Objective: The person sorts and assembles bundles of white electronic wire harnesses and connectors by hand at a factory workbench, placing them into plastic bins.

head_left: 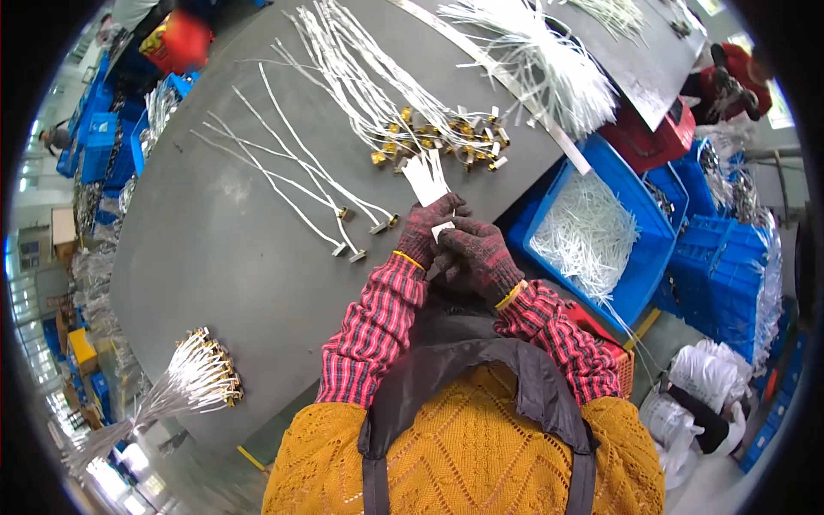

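Both hands wear dark red knitted gloves and meet near the table's front edge. My left hand (427, 227) is closed round a small fan of white flat strips (424, 178), whose far ends stick out beyond the fingers. My right hand (482, 256) touches it, its fingers closed on a small white piece (443, 230); whether that piece belongs to the strips I cannot tell. Just beyond lies a bundle of white wires (348, 81) with brass-coloured ends (446, 137). Left of my hands, several separate white wires (296, 163) lie with metal ends toward me.
A tied bunch of white wires (193, 373) hangs over the near left edge of the grey table (189, 275). White strands (549, 64) are heaped beyond a pale bar (506, 81). At right stands a blue crate (652, 249) of white strips. Another person (734, 81) is at far right.
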`<action>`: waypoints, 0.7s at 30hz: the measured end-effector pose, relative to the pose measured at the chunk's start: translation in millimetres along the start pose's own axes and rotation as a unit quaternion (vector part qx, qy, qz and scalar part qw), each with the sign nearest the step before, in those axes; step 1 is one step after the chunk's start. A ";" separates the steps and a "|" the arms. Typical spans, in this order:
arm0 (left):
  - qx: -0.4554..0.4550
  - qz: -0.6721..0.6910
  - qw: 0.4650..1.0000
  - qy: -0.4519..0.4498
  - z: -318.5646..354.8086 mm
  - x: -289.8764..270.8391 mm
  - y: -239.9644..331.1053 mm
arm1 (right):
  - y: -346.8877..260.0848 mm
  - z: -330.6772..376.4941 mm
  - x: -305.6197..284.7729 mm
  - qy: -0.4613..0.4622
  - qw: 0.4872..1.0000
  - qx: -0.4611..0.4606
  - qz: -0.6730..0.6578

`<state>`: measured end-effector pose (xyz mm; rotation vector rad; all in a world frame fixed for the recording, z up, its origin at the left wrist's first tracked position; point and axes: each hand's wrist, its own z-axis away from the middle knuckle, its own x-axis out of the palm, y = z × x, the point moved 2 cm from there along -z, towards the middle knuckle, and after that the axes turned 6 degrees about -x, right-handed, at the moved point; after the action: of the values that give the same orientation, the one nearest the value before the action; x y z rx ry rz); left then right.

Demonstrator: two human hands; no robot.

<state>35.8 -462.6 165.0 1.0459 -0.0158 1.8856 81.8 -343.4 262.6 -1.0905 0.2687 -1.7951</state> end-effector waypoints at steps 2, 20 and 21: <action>0.164 -0.255 0.953 -0.010 -1.3 7.0 -5.9 | -6.0 14.9 -12.4 -0.018 0.993 -0.061 0.098; 0.242 0.194 0.948 0.065 10.5 23.1 0.2 | 58.1 327.3 -457.1 0.353 0.855 -0.053 0.376; 0.256 0.172 0.948 0.073 12.9 24.3 4.2 | 57.9 333.5 -463.0 0.371 0.854 -0.047 0.362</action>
<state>36.6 -452.6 191.0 1.3052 0.4236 2.3538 429.4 101.4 161.5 -0.2118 1.0879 -1.4117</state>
